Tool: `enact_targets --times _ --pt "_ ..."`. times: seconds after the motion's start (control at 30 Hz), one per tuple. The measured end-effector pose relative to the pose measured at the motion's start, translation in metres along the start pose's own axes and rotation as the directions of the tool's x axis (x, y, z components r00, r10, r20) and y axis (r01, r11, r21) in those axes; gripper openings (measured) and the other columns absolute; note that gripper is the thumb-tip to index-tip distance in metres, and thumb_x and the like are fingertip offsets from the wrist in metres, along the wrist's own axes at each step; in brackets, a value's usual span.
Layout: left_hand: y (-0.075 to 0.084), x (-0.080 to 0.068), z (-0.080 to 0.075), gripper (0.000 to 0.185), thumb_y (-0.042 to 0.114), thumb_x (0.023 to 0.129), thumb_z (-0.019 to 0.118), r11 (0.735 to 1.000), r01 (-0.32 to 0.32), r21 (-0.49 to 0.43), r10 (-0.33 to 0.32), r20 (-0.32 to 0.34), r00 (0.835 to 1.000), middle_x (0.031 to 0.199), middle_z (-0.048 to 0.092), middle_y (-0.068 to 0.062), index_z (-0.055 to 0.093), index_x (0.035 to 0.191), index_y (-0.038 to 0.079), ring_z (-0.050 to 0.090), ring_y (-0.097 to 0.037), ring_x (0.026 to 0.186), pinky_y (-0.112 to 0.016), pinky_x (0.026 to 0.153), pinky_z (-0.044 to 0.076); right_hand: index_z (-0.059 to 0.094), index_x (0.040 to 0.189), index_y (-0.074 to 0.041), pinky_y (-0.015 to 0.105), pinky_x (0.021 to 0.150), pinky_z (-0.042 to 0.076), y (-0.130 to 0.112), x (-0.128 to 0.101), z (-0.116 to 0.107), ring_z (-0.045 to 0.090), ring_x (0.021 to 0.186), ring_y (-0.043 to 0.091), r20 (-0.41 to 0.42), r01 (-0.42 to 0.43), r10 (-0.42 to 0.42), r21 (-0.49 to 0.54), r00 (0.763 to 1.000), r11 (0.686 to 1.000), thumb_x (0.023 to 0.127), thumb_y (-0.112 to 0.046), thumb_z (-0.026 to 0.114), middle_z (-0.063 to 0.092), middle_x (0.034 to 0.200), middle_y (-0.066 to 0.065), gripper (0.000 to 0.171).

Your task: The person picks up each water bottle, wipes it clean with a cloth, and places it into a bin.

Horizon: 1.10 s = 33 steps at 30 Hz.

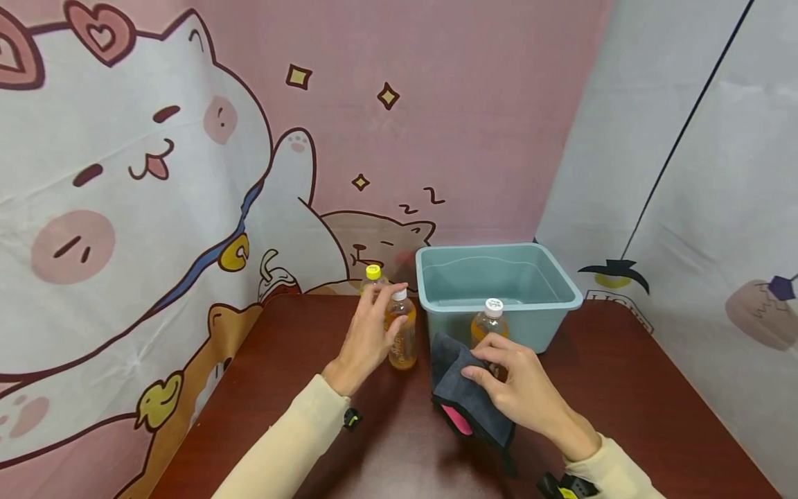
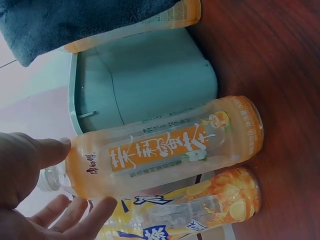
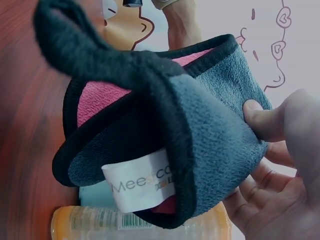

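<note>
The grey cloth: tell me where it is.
In the head view the grey cloth is pinched in the right hand, just before the white-capped bottle and teal tub.

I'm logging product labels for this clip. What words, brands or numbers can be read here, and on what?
"Mees", then cut off by a fold: white tag on the grey cloth.
Large white Chinese characters on an orange band: middle bottle, brand not surely legible.
Blue characters on the yellow-capped bottle: partly hidden, unreadable.
Barcode and small print on the third bottle: too blurred.
</note>
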<state>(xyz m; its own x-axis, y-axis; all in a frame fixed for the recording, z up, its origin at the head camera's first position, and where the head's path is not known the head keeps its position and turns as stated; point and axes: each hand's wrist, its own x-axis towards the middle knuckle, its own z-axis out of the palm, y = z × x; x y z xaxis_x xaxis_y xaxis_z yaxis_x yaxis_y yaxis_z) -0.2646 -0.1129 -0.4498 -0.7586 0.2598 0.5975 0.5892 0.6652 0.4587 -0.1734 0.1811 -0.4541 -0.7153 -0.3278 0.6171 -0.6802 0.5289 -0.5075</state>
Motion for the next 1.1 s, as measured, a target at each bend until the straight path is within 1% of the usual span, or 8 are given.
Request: enact_targets --times 0.1,0.2,0.3,0.43,0.63,0.83,0.97,1.1 --pt "0.002 0.0 -0.001 0.068 0.012 0.102 0.092 0.999 -0.005 0.032 0.006 -0.02 1.0 0.158 0.057 -0.021 0.063 0.164 0.018 0.07 -0.039 0.133 -0.048 0.099 0.07 0.086 0.105 -0.028 0.019 0.063 0.048 0.002 -0.003 -0.003 0.051 0.072 -0.002 0.01 0.005 -0.005 0.009 1.0 1.0 0.098 -0.009 0.095 0.067 0.098 -0.018 0.023" --pt "0.008 0.002 -0.002 0.067 0.016 0.101 0.095 0.996 -0.022 0.09 0.027 -0.06 0.998 0.16 0.058 -0.021 0.065 0.161 0.019 0.066 -0.041 0.14 -0.053 0.105 0.069 0.086 0.104 -0.029 0.019 0.064 0.047 0.007 -0.006 -0.008 0.052 0.074 -0.001 0.025 0.002 -0.003 0.014 1.0 1.0 0.097 -0.01 0.095 0.066 0.098 -0.017 0.023" --pt "0.02 0.006 -0.003 0.062 0.019 0.101 0.095 0.988 -0.074 0.136 0.087 -0.096 0.992 0.157 0.062 -0.019 0.069 0.157 0.018 0.067 -0.041 0.135 -0.056 0.103 0.066 0.086 0.103 -0.029 0.023 0.064 0.048 0.011 -0.009 -0.014 0.052 0.076 0.0 0.039 0.007 -0.008 0.016 0.999 1.0 0.097 -0.01 0.095 0.066 0.097 -0.017 0.022" --pt "0.038 0.015 -0.001 0.051 0.02 0.103 0.094 0.979 -0.171 0.113 0.181 -0.089 0.979 0.146 0.07 -0.013 0.075 0.15 0.016 0.071 -0.033 0.122 -0.051 0.099 0.065 0.085 0.103 -0.032 0.027 0.063 0.051 0.017 -0.013 -0.019 0.054 0.077 -0.001 0.057 0.006 -0.007 0.005 0.998 1.0 0.096 -0.009 0.096 0.066 0.097 -0.018 0.026" --pt "0.064 0.026 0.008 0.039 0.027 0.106 0.09 0.965 -0.244 0.097 0.247 -0.021 0.969 0.132 0.076 -0.004 0.079 0.144 0.022 0.073 -0.025 0.119 -0.049 0.105 0.063 0.085 0.105 -0.035 0.025 0.063 0.052 0.023 -0.017 -0.022 0.054 0.078 -0.002 0.07 -0.005 0.006 -0.017 0.998 1.0 0.095 -0.006 0.096 0.067 0.098 -0.019 0.032" --pt "0.085 0.038 0.021 0.042 0.029 0.107 0.089 0.958 -0.276 0.076 0.274 0.037 0.961 0.135 0.076 -0.003 0.078 0.147 0.022 0.074 -0.023 0.123 -0.045 0.106 0.065 0.085 0.105 -0.034 0.025 0.064 0.051 0.029 -0.021 -0.024 0.055 0.08 -0.002 0.073 0.0 0.002 -0.026 0.997 1.0 0.095 -0.005 0.096 0.068 0.099 -0.019 0.033" --pt "0.093 0.045 0.034 0.048 0.031 0.111 0.085 0.968 -0.252 -0.004 0.25 0.15 0.957 0.145 0.073 -0.004 0.072 0.156 0.022 0.073 -0.022 0.128 -0.035 0.102 0.067 0.085 0.106 -0.034 0.022 0.065 0.049 0.03 -0.023 -0.025 0.054 0.079 -0.002 0.075 -0.011 0.013 -0.027 0.997 1.0 0.094 -0.005 0.096 0.067 0.098 -0.02 0.034" --pt "0.095 0.051 0.046 0.051 0.031 0.113 0.08 0.973 -0.221 -0.065 0.231 0.26 0.938 0.151 0.073 -0.004 0.069 0.162 0.023 0.074 -0.021 0.126 -0.027 0.099 0.064 0.085 0.105 -0.033 0.021 0.065 0.049 0.029 -0.025 -0.025 0.054 0.08 -0.003 0.071 -0.005 0.007 -0.027 0.997 1.0 0.095 -0.004 0.096 0.067 0.099 -0.019 0.032"
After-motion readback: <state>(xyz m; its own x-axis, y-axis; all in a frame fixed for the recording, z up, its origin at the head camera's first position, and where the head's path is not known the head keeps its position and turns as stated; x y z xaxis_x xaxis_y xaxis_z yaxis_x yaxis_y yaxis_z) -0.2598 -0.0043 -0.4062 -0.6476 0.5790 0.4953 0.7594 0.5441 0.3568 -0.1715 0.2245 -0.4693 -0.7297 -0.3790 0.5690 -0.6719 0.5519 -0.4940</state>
